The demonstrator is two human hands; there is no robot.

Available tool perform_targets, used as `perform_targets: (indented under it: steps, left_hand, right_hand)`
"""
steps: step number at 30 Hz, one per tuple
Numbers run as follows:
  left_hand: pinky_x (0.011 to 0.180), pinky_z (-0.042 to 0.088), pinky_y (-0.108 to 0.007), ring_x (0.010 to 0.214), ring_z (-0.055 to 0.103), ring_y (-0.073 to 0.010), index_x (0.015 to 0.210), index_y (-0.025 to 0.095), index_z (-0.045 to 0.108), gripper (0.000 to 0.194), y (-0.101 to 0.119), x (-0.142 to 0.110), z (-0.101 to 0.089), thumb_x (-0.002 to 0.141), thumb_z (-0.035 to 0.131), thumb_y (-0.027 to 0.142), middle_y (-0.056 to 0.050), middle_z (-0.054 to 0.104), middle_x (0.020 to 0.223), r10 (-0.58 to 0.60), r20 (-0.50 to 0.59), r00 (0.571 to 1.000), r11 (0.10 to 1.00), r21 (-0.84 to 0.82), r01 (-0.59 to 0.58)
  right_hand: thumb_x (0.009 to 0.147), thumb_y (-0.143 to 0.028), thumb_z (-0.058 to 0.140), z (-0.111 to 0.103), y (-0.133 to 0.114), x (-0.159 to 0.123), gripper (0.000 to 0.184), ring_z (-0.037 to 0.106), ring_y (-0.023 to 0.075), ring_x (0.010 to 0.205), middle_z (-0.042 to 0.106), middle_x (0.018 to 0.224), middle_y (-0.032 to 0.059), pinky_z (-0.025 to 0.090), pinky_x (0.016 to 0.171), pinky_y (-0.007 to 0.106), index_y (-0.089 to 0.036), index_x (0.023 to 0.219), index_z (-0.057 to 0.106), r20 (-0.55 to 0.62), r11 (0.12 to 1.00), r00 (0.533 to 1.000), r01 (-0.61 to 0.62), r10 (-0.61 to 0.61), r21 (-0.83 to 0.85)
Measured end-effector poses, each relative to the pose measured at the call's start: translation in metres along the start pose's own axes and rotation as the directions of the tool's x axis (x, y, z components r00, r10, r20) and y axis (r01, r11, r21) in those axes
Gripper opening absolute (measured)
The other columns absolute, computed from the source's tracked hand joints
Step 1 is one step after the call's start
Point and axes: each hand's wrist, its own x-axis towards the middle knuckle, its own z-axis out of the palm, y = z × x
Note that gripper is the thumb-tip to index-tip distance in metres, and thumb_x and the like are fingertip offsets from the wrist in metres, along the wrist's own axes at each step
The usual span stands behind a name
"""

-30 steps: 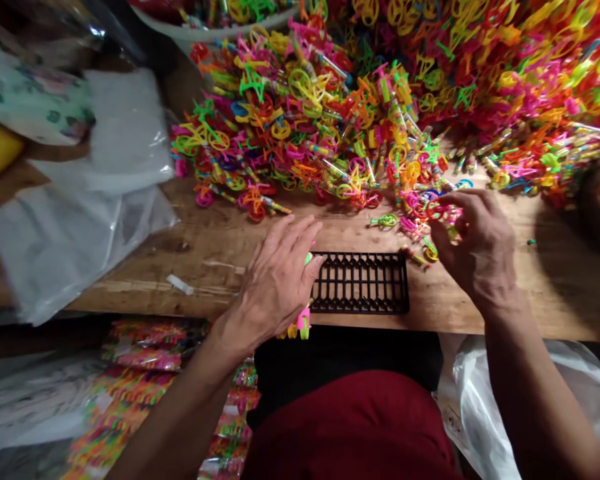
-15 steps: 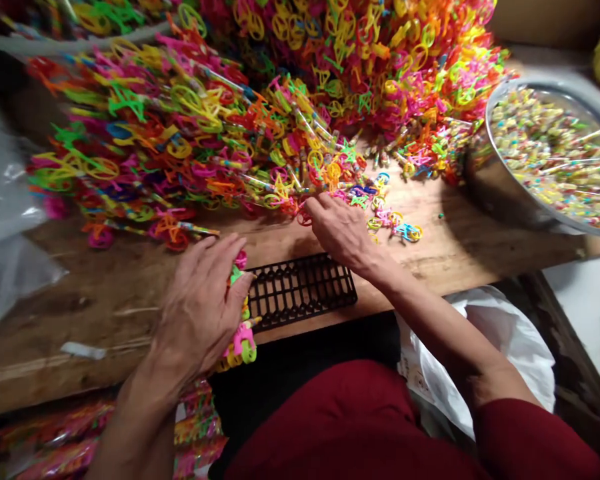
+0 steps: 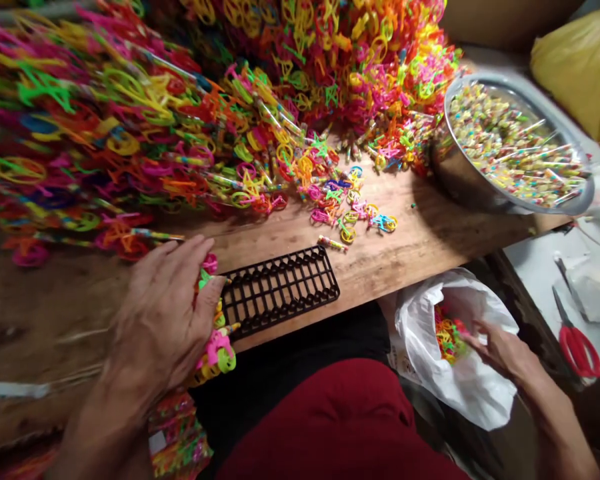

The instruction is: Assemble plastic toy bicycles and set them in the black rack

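Observation:
My left hand (image 3: 165, 313) lies over the left end of a black plastic rack (image 3: 280, 287), closed round a row of colourful plastic toy bicycles (image 3: 219, 350). Its palm hides part of the row; bare slots show in the rest of the rack. On the right, my right hand (image 3: 505, 350) reaches into a white plastic bag (image 3: 425, 300). Its fingers are pinched on a blurred red and green plastic toy (image 3: 463, 333), above more bright plastic pieces (image 3: 446, 339) inside the bag.
A large heap of toys (image 3: 170, 147) with candy-filled tubes covers the table's back. Several loose toy bicycles (image 3: 350, 217) and a filled tube (image 3: 333, 243) lie nearer. A metal basin (image 3: 450, 157) of filled tubes stands right, with red-handled scissors (image 3: 580, 350) and a yellow bag (image 3: 580, 73) beyond.
My right hand has gone from the heap's front edge down to the white bag at the right. The view has swung right. My left hand keeps its place at the rack's left end.

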Motion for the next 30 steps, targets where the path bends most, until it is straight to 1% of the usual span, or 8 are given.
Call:
perform_targets:
  steps: [3, 5, 8, 12, 16, 23, 27, 30]
  left_hand:
    - [0.129, 0.029, -0.059, 0.152, 0.040, -0.0379, 0.152, 0.023, 0.050, 0.060, 0.001, 0.001, -0.002, 0.100, 0.036, 0.049, -0.008, 0.053, 0.158, -0.017, 0.033, 0.999, 0.999, -0.035, 0.019]
    - [0.129, 0.029, -0.061, 0.151, 0.041, -0.0389, 0.152, 0.025, 0.050, 0.060, 0.002, 0.001, -0.003, 0.099, 0.035, 0.050, -0.007, 0.053, 0.157, -0.026, 0.033, 0.999, 0.999, -0.047, 0.027]
    - [0.129, 0.029, -0.061, 0.150, 0.043, -0.0398, 0.151, 0.025, 0.051, 0.059, 0.002, 0.001, -0.003, 0.099, 0.037, 0.050, -0.006, 0.055, 0.156, -0.036, 0.023, 0.999, 0.998, -0.043, 0.037]
    - [0.127, 0.033, -0.059, 0.146, 0.047, -0.0379, 0.146, 0.016, 0.055, 0.058, 0.002, -0.001, -0.002, 0.102, 0.036, 0.048, -0.013, 0.059, 0.150, -0.042, -0.014, 0.999, 0.999, 0.020, 0.042]
    - [0.124, 0.037, -0.057, 0.143, 0.050, -0.0362, 0.144, 0.008, 0.056, 0.057, 0.002, -0.002, -0.003, 0.105, 0.035, 0.044, -0.020, 0.060, 0.147, 0.012, -0.016, 1.000, 0.997, 0.081, -0.011]
    - [0.127, 0.034, -0.054, 0.147, 0.047, -0.0314, 0.153, 0.020, 0.048, 0.052, -0.002, -0.005, 0.000, 0.105, 0.042, 0.037, -0.015, 0.057, 0.152, 0.059, -0.032, 0.998, 0.995, 0.079, -0.057]
    - [0.125, 0.035, -0.056, 0.144, 0.049, -0.0353, 0.149, 0.010, 0.053, 0.055, -0.002, -0.004, 0.000, 0.106, 0.038, 0.039, -0.020, 0.060, 0.148, 0.078, -0.046, 0.996, 0.993, 0.087, -0.074]
    - [0.123, 0.037, -0.056, 0.141, 0.051, -0.0387, 0.143, 0.000, 0.058, 0.059, -0.001, -0.003, -0.001, 0.106, 0.036, 0.041, -0.024, 0.061, 0.145, 0.071, -0.046, 0.996, 0.993, 0.096, -0.067]
  right_hand:
    - [0.088, -0.052, 0.066, 0.007, -0.014, 0.019, 0.027, 0.050, 0.0230, 0.036, 0.058, 0.049, 0.0048, 0.026, 0.039, 0.037, -0.035, 0.067, 0.067, 0.113, 0.988, 0.994, 0.008, 0.010, -0.156]
    - [0.095, -0.049, 0.058, 0.008, -0.045, 0.057, 0.026, 0.057, 0.0233, 0.047, 0.065, 0.062, 0.0056, 0.036, 0.045, 0.038, -0.033, 0.079, 0.070, -0.020, 0.978, 0.999, -0.033, 0.029, -0.206]
    - [0.097, -0.040, 0.056, 0.025, -0.097, 0.129, 0.025, 0.070, 0.0232, 0.081, 0.075, 0.102, 0.0094, 0.054, 0.069, 0.037, -0.024, 0.109, 0.072, -0.083, 0.985, 0.981, 0.172, -0.173, -0.020]
    - [0.095, -0.022, 0.051, 0.068, -0.130, 0.191, 0.039, 0.064, 0.0277, 0.110, 0.069, 0.125, 0.0158, 0.055, 0.094, 0.043, -0.016, 0.131, 0.064, -0.017, 0.921, 0.921, 0.388, -0.389, -0.032]
    - [0.097, -0.029, 0.055, 0.091, -0.131, 0.188, 0.033, 0.065, 0.0249, 0.100, 0.068, 0.112, 0.0130, 0.056, 0.085, 0.038, -0.019, 0.126, 0.066, -0.015, 0.924, 0.928, 0.372, -0.372, 0.091]
    - [0.098, -0.031, 0.060, 0.095, -0.135, 0.162, 0.028, 0.069, 0.0216, 0.091, 0.067, 0.112, 0.0135, 0.058, 0.076, 0.034, -0.016, 0.121, 0.066, -0.168, 0.927, 0.933, 0.344, -0.320, 0.148]
    - [0.096, -0.031, 0.063, 0.102, -0.131, 0.162, 0.023, 0.068, 0.0222, 0.093, 0.067, 0.105, 0.0106, 0.058, 0.080, 0.034, -0.019, 0.115, 0.067, -0.283, 0.929, 0.906, 0.356, -0.315, 0.103]
    - [0.095, -0.034, 0.063, 0.104, -0.126, 0.159, 0.021, 0.066, 0.0239, 0.094, 0.068, 0.104, 0.0104, 0.056, 0.081, 0.036, -0.020, 0.110, 0.067, -0.268, 0.933, 0.907, 0.353, -0.325, 0.062]
